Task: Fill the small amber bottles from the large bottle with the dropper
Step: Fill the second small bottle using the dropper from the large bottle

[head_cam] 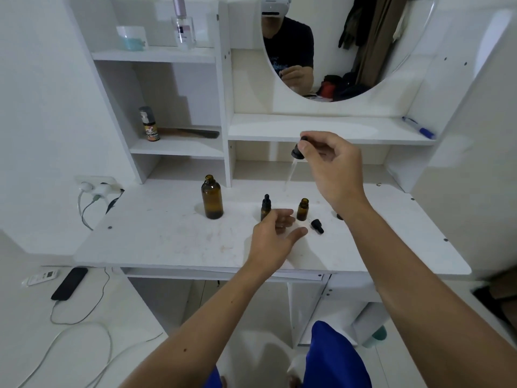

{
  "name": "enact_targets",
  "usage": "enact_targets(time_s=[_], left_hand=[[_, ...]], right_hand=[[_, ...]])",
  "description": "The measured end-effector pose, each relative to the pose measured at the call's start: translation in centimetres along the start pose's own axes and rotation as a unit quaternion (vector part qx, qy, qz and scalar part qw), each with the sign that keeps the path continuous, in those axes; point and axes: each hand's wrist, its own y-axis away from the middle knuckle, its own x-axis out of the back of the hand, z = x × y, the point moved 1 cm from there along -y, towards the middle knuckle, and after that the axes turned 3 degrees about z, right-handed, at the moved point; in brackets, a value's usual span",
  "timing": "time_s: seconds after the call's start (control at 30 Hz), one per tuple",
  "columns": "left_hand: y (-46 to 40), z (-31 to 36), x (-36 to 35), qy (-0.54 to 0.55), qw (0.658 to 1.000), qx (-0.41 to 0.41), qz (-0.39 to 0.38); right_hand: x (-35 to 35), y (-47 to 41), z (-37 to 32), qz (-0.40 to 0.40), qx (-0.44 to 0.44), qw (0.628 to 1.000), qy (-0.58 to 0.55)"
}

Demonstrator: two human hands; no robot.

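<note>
The large amber bottle stands uncapped on the white desk, left of centre. A small amber bottle with a black dropper cap stands just behind my left hand, which hovers with fingers apart and holds nothing. Right of it stands an uncapped small amber bottle, with a loose black cap lying beside it. My right hand pinches the black bulb of the dropper in the air, its clear glass tube pointing down-left above the small bottles.
A shelf unit at the back left holds a small spray bottle, a clear perfume bottle and a jar. A round mirror hangs behind. A blue pen lies on the right ledge. A wall socket with plugs sits at the left.
</note>
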Motion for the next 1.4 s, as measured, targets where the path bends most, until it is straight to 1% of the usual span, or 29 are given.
enact_targets(time_s=[0.07, 0.13, 0.3, 0.4, 0.5, 0.67, 0.83, 1.03, 1.27, 1.4], left_hand=[[0.8, 0.0, 2.0, -0.01, 1.0, -0.011, 0.003], [1.1, -0.2, 4.4, -0.025, 0.999, -0.024, 0.034], [0.1, -1.8, 10.9, -0.05, 0.98, -0.053, 0.188], [-1.2, -2.6, 13.4, -0.081, 0.967, -0.054, 0.237], [-2.4, -3.2, 14.3, -0.101, 0.966, -0.039, 0.235], [-3.9, -3.9, 14.1, -0.081, 0.978, -0.013, 0.19], [-4.2, -3.8, 14.4, -0.019, 0.981, 0.011, 0.193], [-4.2, -4.0, 14.5, -0.001, 0.982, 0.007, 0.189], [-4.2, -4.0, 14.5, -0.004, 0.982, 0.007, 0.19], [-4.1, -3.9, 14.5, -0.006, 0.982, 0.006, 0.191]], right_hand=[[-2.0, 0.1, -0.5, -0.022, 0.001, 1.0, -0.014], [-4.1, 0.1, -0.9, -0.039, 0.01, 0.999, -0.02], [-8.7, 0.2, -1.7, -0.062, 0.016, 0.998, -0.025], [-10.7, 0.1, -1.9, -0.072, 0.025, 0.997, -0.014], [-11.9, 0.1, -1.9, -0.069, 0.033, 0.997, -0.005], [-13.3, -0.1, -1.7, -0.07, 0.05, 0.996, 0.017], [-14.1, -0.2, -1.4, -0.067, 0.058, 0.996, 0.014], [-13.9, -0.5, -1.2, -0.06, 0.079, 0.994, 0.036], [-14.2, 0.3, -0.1, -0.091, 0.094, 0.989, 0.063], [-15.3, 0.2, 0.5, -0.126, 0.07, 0.987, 0.077]])
